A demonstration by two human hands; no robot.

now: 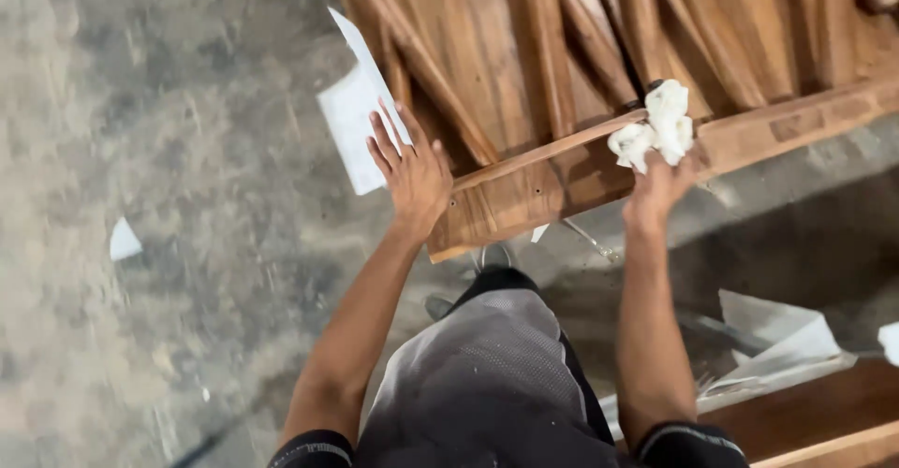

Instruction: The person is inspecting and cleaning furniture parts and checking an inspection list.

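Hands work apart, one at each end of a wooden frame. Left hand (412,173) lies flat, fingers spread, resting at the near left corner of the long wooden board (562,187); it grips nothing. Right hand (660,187) is closed around a crumpled white cloth (655,126), pressed against the board's upper edge further right. A small dark object shows just above the cloth, too hidden to identify.

Board runs diagonally, low at left, rising to the right, reddish-brown with a glossy look. Behind it, a stack of wooden planks and slats (581,37) of the same colour, leaning at mixed angles.

White paper sheet (351,122) sits just beside the left hand, partly tucked under the wood. Smaller white scrap (124,241) lies well apart on the grey concrete floor (140,150). More crumpled paper (777,342) at lower right, resting by another wooden piece (815,421).

Person wears grey shorts (478,384); a shoe toe (493,257) shows beneath the board's near edge.
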